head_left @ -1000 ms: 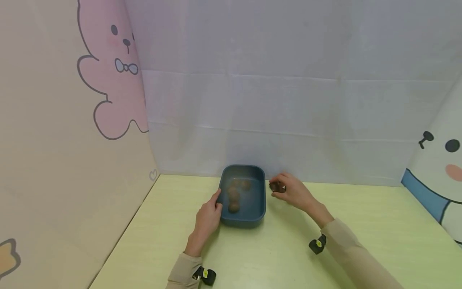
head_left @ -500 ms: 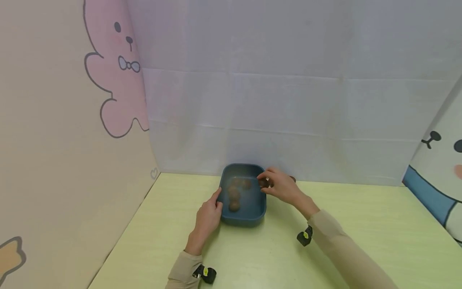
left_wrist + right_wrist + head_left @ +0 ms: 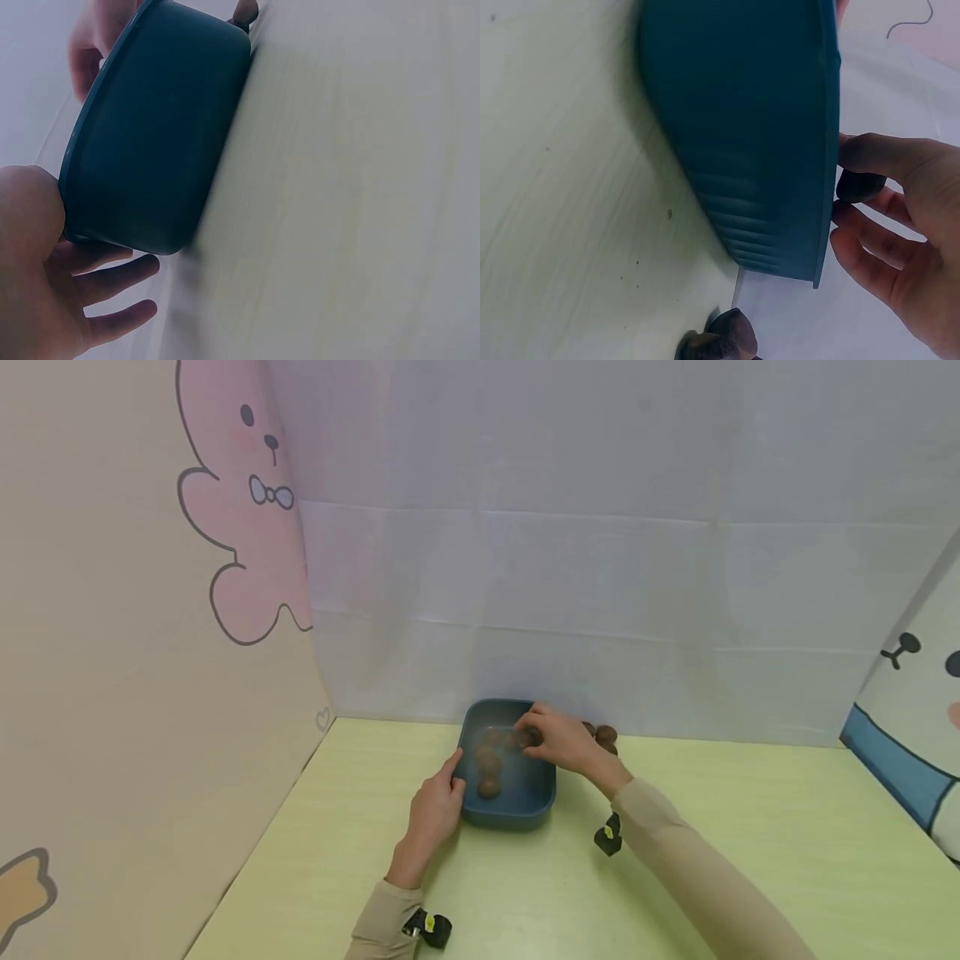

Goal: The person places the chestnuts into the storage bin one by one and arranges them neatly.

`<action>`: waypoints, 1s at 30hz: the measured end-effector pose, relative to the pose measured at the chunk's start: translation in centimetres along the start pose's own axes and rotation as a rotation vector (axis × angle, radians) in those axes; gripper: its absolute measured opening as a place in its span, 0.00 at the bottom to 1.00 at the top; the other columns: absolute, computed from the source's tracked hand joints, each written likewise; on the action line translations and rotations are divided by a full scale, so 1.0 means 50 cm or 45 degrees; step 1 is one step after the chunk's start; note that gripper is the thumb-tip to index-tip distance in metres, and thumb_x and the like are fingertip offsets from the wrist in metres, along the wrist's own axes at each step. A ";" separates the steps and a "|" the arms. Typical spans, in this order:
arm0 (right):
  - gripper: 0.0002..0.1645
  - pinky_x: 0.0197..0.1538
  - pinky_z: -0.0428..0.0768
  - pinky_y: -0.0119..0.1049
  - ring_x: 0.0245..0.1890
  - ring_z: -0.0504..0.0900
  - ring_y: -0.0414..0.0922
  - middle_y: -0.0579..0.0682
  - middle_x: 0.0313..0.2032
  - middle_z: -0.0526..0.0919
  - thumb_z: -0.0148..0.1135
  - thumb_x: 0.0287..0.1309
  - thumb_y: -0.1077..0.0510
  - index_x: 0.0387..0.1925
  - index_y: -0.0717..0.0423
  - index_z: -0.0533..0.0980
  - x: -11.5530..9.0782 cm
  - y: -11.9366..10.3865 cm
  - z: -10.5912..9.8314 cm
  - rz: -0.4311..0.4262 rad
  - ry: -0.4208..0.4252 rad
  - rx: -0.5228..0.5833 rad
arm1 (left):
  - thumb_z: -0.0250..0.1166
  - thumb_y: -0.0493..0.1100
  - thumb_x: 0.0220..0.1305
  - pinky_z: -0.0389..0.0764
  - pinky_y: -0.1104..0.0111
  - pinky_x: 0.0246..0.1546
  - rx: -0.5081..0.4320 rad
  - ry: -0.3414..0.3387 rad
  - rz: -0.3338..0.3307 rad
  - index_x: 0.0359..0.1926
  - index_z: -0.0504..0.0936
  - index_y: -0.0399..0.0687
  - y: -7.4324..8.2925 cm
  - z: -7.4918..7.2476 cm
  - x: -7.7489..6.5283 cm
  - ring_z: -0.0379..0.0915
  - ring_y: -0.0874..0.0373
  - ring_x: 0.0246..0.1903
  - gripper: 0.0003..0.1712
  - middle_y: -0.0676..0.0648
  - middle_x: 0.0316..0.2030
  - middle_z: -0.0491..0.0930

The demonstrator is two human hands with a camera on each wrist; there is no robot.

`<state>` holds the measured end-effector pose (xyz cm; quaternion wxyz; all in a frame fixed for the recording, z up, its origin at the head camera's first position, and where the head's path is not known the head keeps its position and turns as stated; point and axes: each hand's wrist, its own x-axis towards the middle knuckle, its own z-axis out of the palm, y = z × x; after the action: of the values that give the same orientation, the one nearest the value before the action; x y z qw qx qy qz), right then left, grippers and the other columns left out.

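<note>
A dark blue plastic box (image 3: 510, 818) stands at the back of the table. My left hand (image 3: 433, 806) holds its left side at the rim, some fingers spread along the outer wall in the left wrist view. Over the box's right rim reaches my right hand (image 3: 561, 742). It pinches a dark brown chestnut (image 3: 861, 186) between thumb and fingers, above the inside of the box. Several more chestnuts (image 3: 489, 763) lie on the box floor, mostly toward the left and back; they look blurred in the head view.
Loose chestnuts (image 3: 606, 734) sit on the pale yellow table (image 3: 525, 893) right of the box, partly behind my right hand. A white cloth wall (image 3: 510, 610) rises close behind the box. A panel with a pink bear (image 3: 251, 535) flanks the left.
My right hand has carried the chestnut leftward from beside the box to over its inside. Chestnuts behind that hand have come into view. My left hand stays on the box.
</note>
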<state>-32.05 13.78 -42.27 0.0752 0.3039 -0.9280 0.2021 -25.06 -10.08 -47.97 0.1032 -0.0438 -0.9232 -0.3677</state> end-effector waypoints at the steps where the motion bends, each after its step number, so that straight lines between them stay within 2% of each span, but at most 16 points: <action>1: 0.20 0.39 0.78 0.37 0.36 0.78 0.42 0.49 0.46 0.77 0.73 0.55 0.56 0.50 0.50 0.81 0.004 -0.001 0.000 0.004 -0.013 -0.004 | 0.52 0.37 0.67 0.51 0.69 0.15 0.002 0.000 -0.001 0.71 0.70 0.50 0.000 0.000 0.000 0.48 0.61 0.13 0.31 0.54 0.14 0.56; 9: 0.21 0.34 0.77 0.39 0.34 0.77 0.42 0.49 0.47 0.76 0.72 0.56 0.54 0.53 0.49 0.80 0.036 -0.009 0.009 0.042 -0.113 -0.062 | 0.53 0.37 0.66 0.53 0.68 0.15 0.005 0.010 0.002 0.70 0.71 0.49 -0.002 -0.001 0.005 0.49 0.61 0.13 0.31 0.54 0.14 0.57; 19: 0.23 0.32 0.76 0.40 0.31 0.77 0.42 0.49 0.45 0.76 0.73 0.55 0.53 0.54 0.48 0.80 0.048 -0.002 0.034 0.045 -0.209 -0.117 | 0.52 0.38 0.66 0.53 0.68 0.15 0.008 -0.006 -0.001 0.71 0.70 0.49 0.003 0.001 0.004 0.50 0.61 0.13 0.31 0.54 0.14 0.58; 24: 0.19 0.32 0.75 0.39 0.30 0.76 0.41 0.47 0.43 0.75 0.72 0.55 0.52 0.50 0.46 0.80 0.054 0.002 0.045 0.080 -0.259 -0.129 | 0.52 0.39 0.65 0.54 0.68 0.15 0.022 -0.006 -0.007 0.71 0.70 0.50 0.003 0.001 0.003 0.51 0.61 0.13 0.31 0.54 0.15 0.58; 30: 0.12 0.30 0.72 0.40 0.27 0.73 0.43 0.47 0.41 0.73 0.73 0.54 0.55 0.39 0.43 0.79 0.062 0.003 0.063 0.110 -0.303 -0.114 | 0.52 0.38 0.65 0.54 0.68 0.15 0.021 0.007 -0.002 0.70 0.71 0.49 0.003 0.001 0.001 0.51 0.61 0.14 0.31 0.54 0.15 0.59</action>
<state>-34.69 10.88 -44.35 -0.0309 0.2817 -0.9507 0.1260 -25.12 -9.96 -47.88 0.1057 -0.0412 -0.9260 -0.3602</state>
